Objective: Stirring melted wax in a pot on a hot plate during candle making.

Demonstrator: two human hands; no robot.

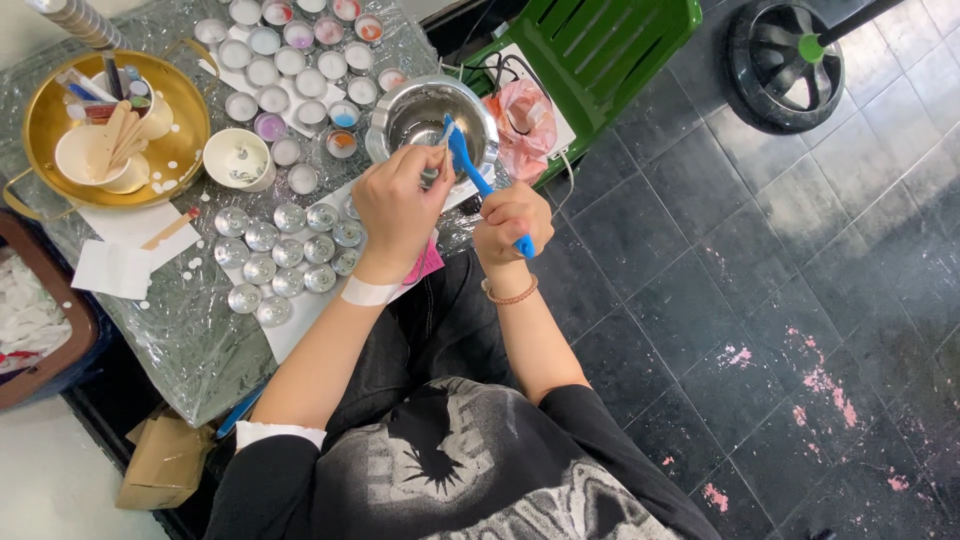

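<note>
A blue spatula point(488, 190) was held in the right hand point(510, 225), the fingers closed round the lower end of its handle. Its long axis ran up and to the left from that hand, so that the blade end lay over the rim of a steel pot point(430, 118) standing just beyond both hands on the bench point(190, 330). The left hand point(398, 205) was curled, its fingertips pinched near the blade end of the spatula; whether something small was held between them could not be told. Of the two, the left hand was the nearer to the pot and to the blade, the right being lower, at the handle end. To the left of the hands, rows of small foil cups point(285, 255) were laid out, with filled candle cups point(290, 60) farther back and a brass pan point(110, 125) at the far left.
</note>
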